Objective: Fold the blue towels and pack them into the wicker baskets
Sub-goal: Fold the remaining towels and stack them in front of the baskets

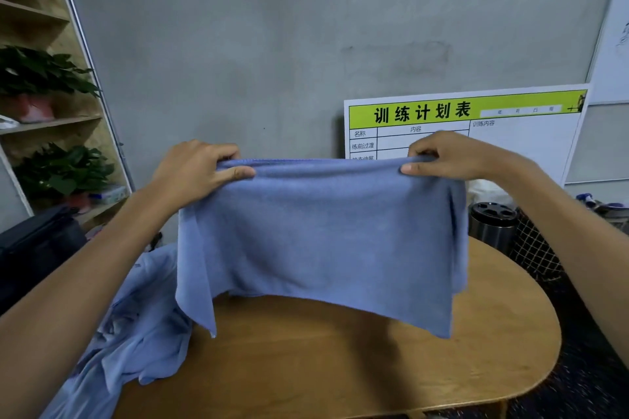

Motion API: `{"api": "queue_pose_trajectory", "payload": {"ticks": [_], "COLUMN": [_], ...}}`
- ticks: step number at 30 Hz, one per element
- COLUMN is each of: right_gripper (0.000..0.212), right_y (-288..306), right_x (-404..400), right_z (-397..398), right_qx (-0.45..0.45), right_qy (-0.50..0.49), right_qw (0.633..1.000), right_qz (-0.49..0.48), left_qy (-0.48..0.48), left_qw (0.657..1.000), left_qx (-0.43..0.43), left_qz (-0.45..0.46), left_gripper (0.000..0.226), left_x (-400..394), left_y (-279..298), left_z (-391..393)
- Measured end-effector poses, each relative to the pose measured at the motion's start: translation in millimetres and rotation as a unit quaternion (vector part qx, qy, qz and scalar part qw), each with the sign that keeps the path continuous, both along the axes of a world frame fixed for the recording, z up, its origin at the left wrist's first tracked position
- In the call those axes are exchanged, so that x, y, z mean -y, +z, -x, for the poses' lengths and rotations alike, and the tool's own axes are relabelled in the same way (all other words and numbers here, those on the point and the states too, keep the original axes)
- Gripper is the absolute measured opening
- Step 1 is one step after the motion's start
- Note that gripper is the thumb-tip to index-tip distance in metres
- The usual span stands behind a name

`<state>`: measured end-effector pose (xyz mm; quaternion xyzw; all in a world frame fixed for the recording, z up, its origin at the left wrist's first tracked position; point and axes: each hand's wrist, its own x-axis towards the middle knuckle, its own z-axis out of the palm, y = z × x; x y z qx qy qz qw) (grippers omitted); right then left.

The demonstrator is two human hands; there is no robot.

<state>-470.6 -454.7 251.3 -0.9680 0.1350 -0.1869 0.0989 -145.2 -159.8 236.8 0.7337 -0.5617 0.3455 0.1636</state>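
Note:
A blue towel (323, 235) hangs in the air above the wooden table (340, 360), stretched out by its top edge. My left hand (197, 170) pinches the top left corner and my right hand (449, 156) pinches the top right corner. The towel's lower edge hangs just over the tabletop. A heap of more blue towels (136, 326) lies crumpled on the table's left side, partly under my left forearm. No wicker basket is visible.
A white planning board with a green header (493, 126) leans on the grey wall behind the table. A metal bin (492, 224) and a dark mesh bin (534, 252) stand at the right. Shelves with potted plants (51, 133) and a dark bag (37, 248) are at the left.

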Motion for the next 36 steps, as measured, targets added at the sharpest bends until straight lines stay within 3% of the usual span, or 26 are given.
{"api": "queue_pose_trajectory", "payload": {"ticks": [6, 10, 13, 15, 17, 19, 22, 25, 29, 33, 36], "right_gripper": [0.063, 0.068, 0.064, 0.061, 0.056, 0.052, 0.049, 0.049, 0.034, 0.013, 0.029], "right_y": [6, -67, -158, -221, -278, -324, -364, -371, -367, -373, -381], "right_x": [18, 49, 73, 86, 91, 91, 95, 96, 92, 61, 33], "right_z": [-17, -47, -66, -73, -75, -74, -71, -71, -66, -50, -39], "right_qx": [-0.007, -0.093, -0.155, -0.155, -0.136, -0.112, -0.042, 0.002, 0.014, 0.012, -0.009], "right_qy": [-0.110, -0.182, -0.204, -0.219, -0.232, -0.241, -0.225, -0.191, -0.195, -0.233, -0.245], "right_qw": [0.990, 0.975, 0.965, 0.963, 0.962, 0.963, 0.973, 0.981, 0.978, 0.970, 0.966], "right_qz": [0.089, 0.091, 0.049, 0.033, 0.049, 0.051, 0.011, 0.036, 0.068, 0.066, 0.085], "left_qy": [0.029, 0.049, 0.051, 0.063, 0.091, 0.094, 0.052, 0.065, 0.103, 0.181, 0.200], "left_qw": [0.999, 0.993, 0.983, 0.983, 0.983, 0.983, 0.977, 0.961, 0.951, 0.899, 0.888], "left_qx": [-0.014, -0.044, -0.073, -0.045, -0.066, -0.117, -0.198, -0.260, -0.261, -0.322, -0.323], "left_qz": [-0.025, -0.095, -0.158, -0.165, -0.142, -0.103, -0.054, -0.069, -0.131, -0.234, -0.260], "left_gripper": [0.090, 0.095, 0.075, 0.056, 0.042, 0.044, 0.019, 0.039, 0.054, 0.082, 0.088], "left_x": [20, 58, 79, 88, 88, 84, 71, 63, 53, 36, 33], "left_y": [-8, -80, -164, -227, -281, -323, -359, -366, -366, -369, -367], "left_z": [-17, -39, -44, -44, -33, -20, -11, -19, -12, -1, 0]}}
